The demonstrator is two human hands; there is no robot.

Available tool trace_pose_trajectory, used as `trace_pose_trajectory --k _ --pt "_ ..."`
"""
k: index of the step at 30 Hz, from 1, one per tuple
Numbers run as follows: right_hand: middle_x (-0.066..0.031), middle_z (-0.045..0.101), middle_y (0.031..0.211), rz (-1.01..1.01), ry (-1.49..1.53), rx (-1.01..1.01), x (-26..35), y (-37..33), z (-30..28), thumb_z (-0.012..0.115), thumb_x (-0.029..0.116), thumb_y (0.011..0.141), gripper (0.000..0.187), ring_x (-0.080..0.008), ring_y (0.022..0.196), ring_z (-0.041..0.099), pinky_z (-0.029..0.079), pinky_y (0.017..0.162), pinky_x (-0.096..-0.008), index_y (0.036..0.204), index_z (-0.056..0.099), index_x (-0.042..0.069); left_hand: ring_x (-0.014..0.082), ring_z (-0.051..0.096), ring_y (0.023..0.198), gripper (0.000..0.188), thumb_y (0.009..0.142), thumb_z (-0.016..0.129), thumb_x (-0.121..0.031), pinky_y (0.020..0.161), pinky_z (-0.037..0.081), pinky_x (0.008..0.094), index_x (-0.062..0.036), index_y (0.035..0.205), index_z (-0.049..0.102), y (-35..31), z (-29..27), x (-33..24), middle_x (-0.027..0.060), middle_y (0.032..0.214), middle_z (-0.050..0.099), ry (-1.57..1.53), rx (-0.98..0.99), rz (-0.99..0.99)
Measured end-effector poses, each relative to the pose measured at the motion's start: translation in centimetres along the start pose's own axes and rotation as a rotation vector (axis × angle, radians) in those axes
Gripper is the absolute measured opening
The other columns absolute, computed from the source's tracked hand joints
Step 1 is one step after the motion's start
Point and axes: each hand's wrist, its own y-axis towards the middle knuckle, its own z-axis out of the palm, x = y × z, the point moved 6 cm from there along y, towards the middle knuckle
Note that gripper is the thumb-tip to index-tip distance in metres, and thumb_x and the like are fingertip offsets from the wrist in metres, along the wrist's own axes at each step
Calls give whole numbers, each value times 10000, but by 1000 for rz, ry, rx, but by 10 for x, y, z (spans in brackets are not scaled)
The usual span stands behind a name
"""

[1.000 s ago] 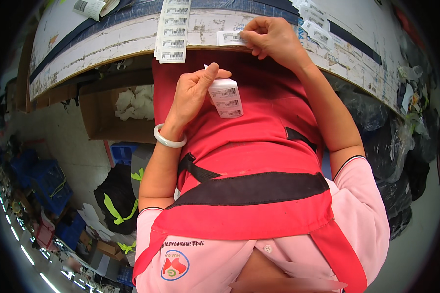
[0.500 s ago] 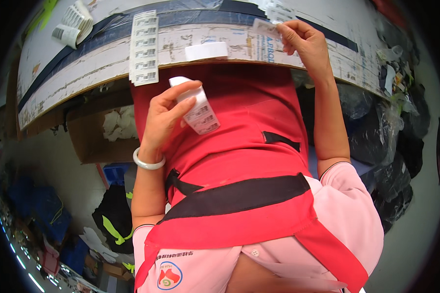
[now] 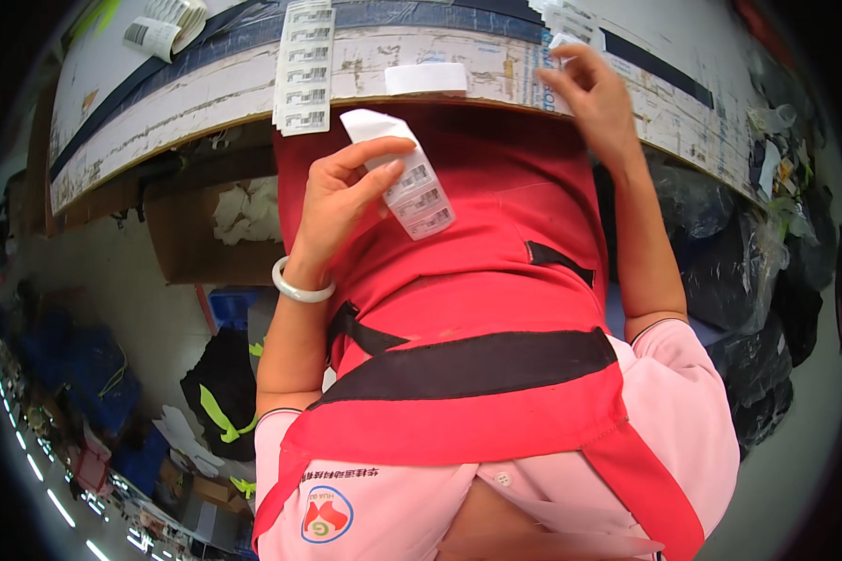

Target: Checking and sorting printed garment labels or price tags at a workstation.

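Note:
My left hand (image 3: 351, 192) pinches a short strip of white barcode labels (image 3: 421, 204) between thumb and fingers, above the red apron. The strip's upper end is blank and bent; printed labels show below the fingers. At the far right of the table, my right hand (image 3: 601, 107) is beside a pile of labels (image 3: 571, 21), its thumb and index finger apart. A small white piece (image 3: 563, 41) lies by its fingertips; I cannot tell whether they touch it. A long stack of label strips (image 3: 304, 70) lies over the table's front edge. Right of that sits a blank white strip (image 3: 427, 79).
The worn white table (image 3: 187, 98) has dark tape across it. Curled labels (image 3: 150, 37) lie at its far left. Below the table, a cardboard box (image 3: 192, 252) holds crumpled white paper (image 3: 246, 211). Dark and clear plastic bags (image 3: 734, 266) fill the right side.
The label near my right fingertips has left its earlier spot on the table; the hand is now close to the pile, fingers spread. My left hand still holds its strip. The whole view has shifted slightly.

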Motion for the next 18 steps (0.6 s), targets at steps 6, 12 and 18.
trace_pose_trajectory --k 6,12,18 --pt "-12 640 818 158 636 698 67 -58 104 672 148 894 171 -61 724 572 493 670 -221 942 667 -16 79 607 826 225 899 650 -86 712 500 225 8 1101 681 6 0 -7 55 989 688 -55 -34 152" --pt "-31 645 787 213 692 643 70 -55 114 651 134 903 165 -80 759 592 509 693 -239 932 661 -28 89 616 849 246 833 724 -76 750 509 233 23 1057 696 1 -10 -5 61 964 693 173 -10 76" --pt "-29 647 810 -204 471 438 82 -42 103 635 78 900 87 -90 744 588 502 709 -237 918 660 -4 98 619 854 239 890 672 -130 753 509 240 43 1054 687 2 -4 2 78 945 695 72 49 34"
